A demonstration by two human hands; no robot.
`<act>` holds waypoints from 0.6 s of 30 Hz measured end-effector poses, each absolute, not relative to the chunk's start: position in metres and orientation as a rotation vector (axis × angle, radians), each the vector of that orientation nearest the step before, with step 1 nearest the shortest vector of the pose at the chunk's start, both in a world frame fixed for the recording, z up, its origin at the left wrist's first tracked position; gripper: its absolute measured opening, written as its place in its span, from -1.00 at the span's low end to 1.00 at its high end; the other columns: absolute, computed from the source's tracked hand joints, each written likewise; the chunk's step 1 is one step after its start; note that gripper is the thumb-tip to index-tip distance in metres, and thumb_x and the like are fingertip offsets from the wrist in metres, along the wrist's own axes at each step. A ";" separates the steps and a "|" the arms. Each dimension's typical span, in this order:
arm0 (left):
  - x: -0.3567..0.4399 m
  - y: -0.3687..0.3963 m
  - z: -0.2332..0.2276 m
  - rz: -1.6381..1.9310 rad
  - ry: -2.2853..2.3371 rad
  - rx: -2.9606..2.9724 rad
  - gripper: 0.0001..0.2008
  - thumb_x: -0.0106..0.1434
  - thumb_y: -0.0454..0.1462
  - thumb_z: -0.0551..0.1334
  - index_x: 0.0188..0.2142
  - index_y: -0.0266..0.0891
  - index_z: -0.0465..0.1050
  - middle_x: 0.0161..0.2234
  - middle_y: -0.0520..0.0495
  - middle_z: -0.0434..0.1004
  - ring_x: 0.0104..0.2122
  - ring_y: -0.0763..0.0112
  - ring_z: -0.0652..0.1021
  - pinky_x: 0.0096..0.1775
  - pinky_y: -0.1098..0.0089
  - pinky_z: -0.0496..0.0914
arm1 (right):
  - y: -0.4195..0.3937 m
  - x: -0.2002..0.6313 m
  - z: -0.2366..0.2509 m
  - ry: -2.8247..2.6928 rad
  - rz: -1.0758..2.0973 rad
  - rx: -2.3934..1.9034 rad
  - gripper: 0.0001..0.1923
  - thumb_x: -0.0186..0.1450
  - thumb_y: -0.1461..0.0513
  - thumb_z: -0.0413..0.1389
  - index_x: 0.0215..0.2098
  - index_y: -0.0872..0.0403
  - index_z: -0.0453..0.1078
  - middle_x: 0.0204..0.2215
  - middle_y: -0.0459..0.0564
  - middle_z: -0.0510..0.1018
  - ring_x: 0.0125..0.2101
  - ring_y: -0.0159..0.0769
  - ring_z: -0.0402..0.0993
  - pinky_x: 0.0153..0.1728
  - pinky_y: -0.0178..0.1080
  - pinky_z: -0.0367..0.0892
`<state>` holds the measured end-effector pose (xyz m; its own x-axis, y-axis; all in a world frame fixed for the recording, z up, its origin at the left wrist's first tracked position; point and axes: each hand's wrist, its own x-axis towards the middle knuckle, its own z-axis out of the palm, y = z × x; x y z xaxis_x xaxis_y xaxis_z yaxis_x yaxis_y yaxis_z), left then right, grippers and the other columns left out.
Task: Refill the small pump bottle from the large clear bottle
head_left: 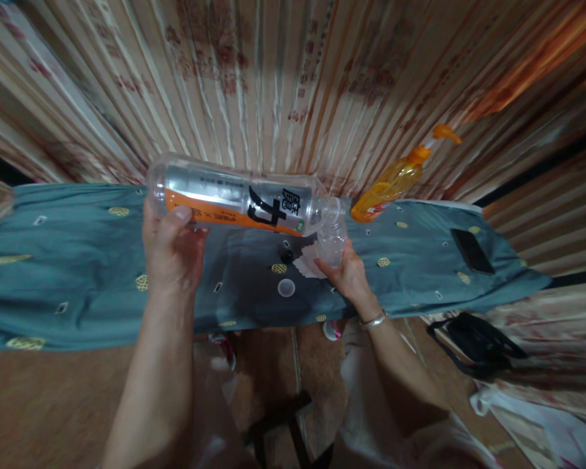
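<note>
Forearms enter from 6 o'clock, bare, the right one wearing a thin bracelet (pixel 374 320) at the wrist.

Table (pixel 68 260), covered in a teal patterned cloth, spans the frame from 9 to 3 o'clock; a striped curtain (pixel 283 85) hangs behind it at 12.

Large clear bottle (pixel 239 200) with orange and silver label lies nearly horizontal in the air just above centre, base toward 9 o'clock, open mouth toward 3 and tipped slightly down. Left hand (pixel 172 251) grips it from below near the base: fingers curled round the barrel, thumb visible on the label's lower edge.

Orange pump dispenser (pixel 395 182) stands on the cloth at 2 o'clock, appearing tilted, nozzle pointing toward 2.

Black flat object (pixel 471 251), possibly a phone, lies on the cloth at 3 o'clock, well apart from both hands.

Right hand (pixel 348 273), just right of centre, closed round the lower part of a small clear bottle (pixel 332 238), fingers wrapped from the right side. The small bottle is upright, its neck meeting the large bottle's mouth; whether liquid is passing, cannot tell.

White round cap (pixel 286 287) rests on the cloth at centre, near the right hand, not touching.

Small dark cap (pixel 286 251) sits just above the white one, below the large bottle.
</note>
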<state>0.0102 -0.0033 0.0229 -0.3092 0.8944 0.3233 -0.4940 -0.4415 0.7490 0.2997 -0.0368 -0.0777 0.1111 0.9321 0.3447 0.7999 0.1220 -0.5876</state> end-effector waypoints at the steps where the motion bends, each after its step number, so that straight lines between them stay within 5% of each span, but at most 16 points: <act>1: 0.010 -0.003 0.023 1.877 0.663 0.930 -0.67 -0.13 -0.26 0.46 -0.31 -0.06 0.51 -0.35 0.03 0.51 -0.20 0.25 0.55 -0.17 0.23 0.50 | -0.037 0.300 -0.078 -1.708 0.238 -1.697 -0.18 0.19 -0.04 0.24 0.28 0.17 0.16 0.05 0.30 0.57 0.03 0.13 0.56 0.00 0.12 0.49; 18: 0.011 -0.004 0.024 1.888 0.669 0.945 -0.66 -0.13 -0.25 0.47 -0.31 -0.05 0.50 -0.34 0.03 0.51 -0.19 0.24 0.56 -0.25 0.28 0.49 | -0.037 0.299 -0.076 -1.700 0.252 -1.709 -0.18 0.17 -0.03 0.25 0.27 0.17 0.17 0.03 0.29 0.58 0.00 0.13 0.58 -0.01 0.12 0.49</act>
